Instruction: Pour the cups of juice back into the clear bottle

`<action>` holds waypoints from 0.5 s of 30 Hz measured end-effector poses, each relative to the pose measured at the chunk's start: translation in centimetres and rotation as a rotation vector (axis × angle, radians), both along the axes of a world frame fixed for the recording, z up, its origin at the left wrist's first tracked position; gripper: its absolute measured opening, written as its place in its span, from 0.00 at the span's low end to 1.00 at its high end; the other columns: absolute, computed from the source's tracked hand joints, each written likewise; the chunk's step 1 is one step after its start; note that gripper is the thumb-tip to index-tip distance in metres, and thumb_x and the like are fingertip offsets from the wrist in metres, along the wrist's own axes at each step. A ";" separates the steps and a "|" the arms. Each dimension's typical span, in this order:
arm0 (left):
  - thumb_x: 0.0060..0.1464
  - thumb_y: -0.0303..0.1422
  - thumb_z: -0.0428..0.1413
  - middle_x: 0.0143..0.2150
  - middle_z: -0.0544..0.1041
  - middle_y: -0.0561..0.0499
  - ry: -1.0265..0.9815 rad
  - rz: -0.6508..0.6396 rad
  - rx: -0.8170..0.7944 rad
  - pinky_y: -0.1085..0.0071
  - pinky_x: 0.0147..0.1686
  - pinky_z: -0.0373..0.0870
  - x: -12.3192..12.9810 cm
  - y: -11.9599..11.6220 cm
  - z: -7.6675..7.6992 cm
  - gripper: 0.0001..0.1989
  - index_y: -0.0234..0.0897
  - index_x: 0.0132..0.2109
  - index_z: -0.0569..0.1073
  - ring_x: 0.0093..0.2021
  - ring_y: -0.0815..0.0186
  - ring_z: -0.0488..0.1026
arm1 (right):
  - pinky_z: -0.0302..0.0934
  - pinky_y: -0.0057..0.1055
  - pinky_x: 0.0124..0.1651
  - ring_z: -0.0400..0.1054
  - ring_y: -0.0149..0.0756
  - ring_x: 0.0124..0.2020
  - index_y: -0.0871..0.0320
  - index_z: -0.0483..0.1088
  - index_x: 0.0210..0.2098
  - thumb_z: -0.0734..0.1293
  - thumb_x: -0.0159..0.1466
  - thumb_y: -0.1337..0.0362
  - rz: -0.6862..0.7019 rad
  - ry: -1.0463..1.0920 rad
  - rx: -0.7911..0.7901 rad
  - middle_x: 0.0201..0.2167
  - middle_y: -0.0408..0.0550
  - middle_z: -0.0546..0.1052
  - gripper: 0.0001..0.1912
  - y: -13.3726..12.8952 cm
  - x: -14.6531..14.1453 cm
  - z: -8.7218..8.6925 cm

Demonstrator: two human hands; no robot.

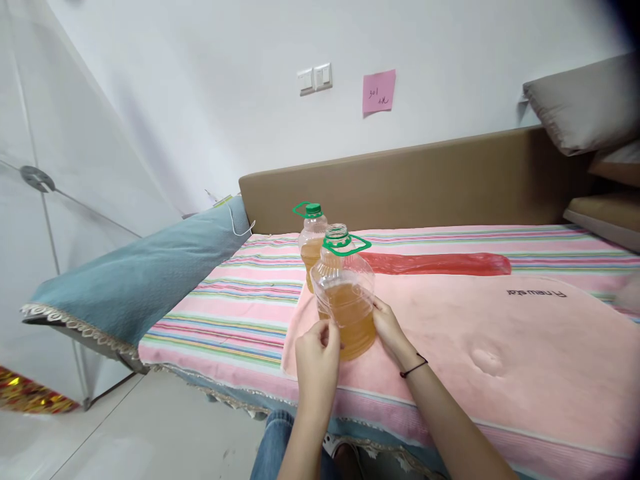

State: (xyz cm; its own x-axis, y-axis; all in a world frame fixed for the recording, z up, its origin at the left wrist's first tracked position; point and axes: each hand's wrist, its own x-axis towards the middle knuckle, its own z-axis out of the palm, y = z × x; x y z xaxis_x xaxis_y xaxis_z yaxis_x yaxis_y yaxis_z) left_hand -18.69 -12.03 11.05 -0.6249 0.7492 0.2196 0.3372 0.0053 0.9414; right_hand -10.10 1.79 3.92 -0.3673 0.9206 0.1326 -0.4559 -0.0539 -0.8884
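A clear plastic jug (pixel 347 313) with amber liquid, an uncapped mouth and a green ring handle stands on the pink towel in front of me. My right hand (pixel 387 325) is closed against the jug's right side, its fingers partly hidden behind it. At the jug's lower left front, my left hand (pixel 319 343) has thumb and fingers curled in a pinch; whatever is between them is too small to make out. Just behind stands a second jug (pixel 311 252) of similar liquid, with a green cap and handle, partly covered by the front one.
A red plastic bag (pixel 435 264) lies flattened behind the pink towel (pixel 440 347) on a striped bedspread (pixel 230 300). Beyond is a brown headboard (pixel 400 190). Folded pillows (pixel 585 107) are at the right; a blue-covered table (pixel 145 287) is at the left.
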 end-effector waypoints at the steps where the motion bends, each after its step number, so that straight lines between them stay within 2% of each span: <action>1: 0.55 0.47 0.54 0.23 0.76 0.48 0.010 -0.011 -0.019 0.69 0.26 0.70 0.0 0.0 0.1 0.20 0.36 0.25 0.76 0.25 0.61 0.74 | 0.70 0.47 0.50 0.77 0.50 0.44 0.54 0.80 0.42 0.74 0.53 0.52 0.006 -0.004 -0.003 0.43 0.49 0.83 0.20 0.2 0.0 0.0; 5: 0.54 0.47 0.52 0.26 0.78 0.46 -0.053 -0.032 -0.064 0.69 0.26 0.69 -1.0 0.3 0.2 0.21 0.34 0.30 0.77 0.24 0.63 0.74 | 0.67 0.48 0.54 0.75 0.51 0.49 0.56 0.79 0.43 0.71 0.56 0.50 -0.006 -0.016 -0.005 0.46 0.51 0.82 0.21 -0.2 0.4 0.2; 8: 0.50 0.49 0.54 0.27 0.79 0.45 -0.165 -0.056 -0.054 0.71 0.27 0.69 -2.1 0.5 0.4 0.21 0.33 0.32 0.77 0.25 0.63 0.75 | 0.59 0.49 0.63 0.67 0.50 0.60 0.58 0.75 0.51 0.65 0.62 0.47 -0.163 -0.045 0.066 0.57 0.55 0.76 0.26 -2.5 0.6 0.0; 11: 0.47 0.49 0.56 0.27 0.79 0.45 -0.237 -0.059 -0.084 0.73 0.24 0.67 -2.7 0.6 0.8 0.21 0.33 0.34 0.76 0.24 0.64 0.75 | 0.52 0.49 0.68 0.54 0.46 0.69 0.57 0.59 0.66 0.61 0.66 0.47 -0.321 -0.163 0.202 0.69 0.56 0.59 0.34 -5.7 0.2 -0.9; 13: 0.47 0.48 0.55 0.29 0.80 0.45 -0.254 -0.043 -0.082 0.75 0.23 0.65 -2.9 0.6 1.0 0.20 0.33 0.35 0.76 0.24 0.65 0.75 | 0.49 0.51 0.69 0.48 0.49 0.71 0.58 0.47 0.71 0.66 0.63 0.47 -0.407 -0.301 0.334 0.72 0.60 0.51 0.44 -7.5 -0.8 -1.4; 15: 0.48 0.46 0.55 0.33 0.81 0.45 -0.248 -0.007 -0.043 0.77 0.22 0.63 -3.1 0.6 1.1 0.19 0.33 0.36 0.76 0.24 0.67 0.75 | 0.50 0.55 0.67 0.45 0.55 0.71 0.62 0.40 0.72 0.71 0.57 0.46 -0.556 -0.435 0.455 0.72 0.66 0.49 0.55 -8.4 -2.1 -1.6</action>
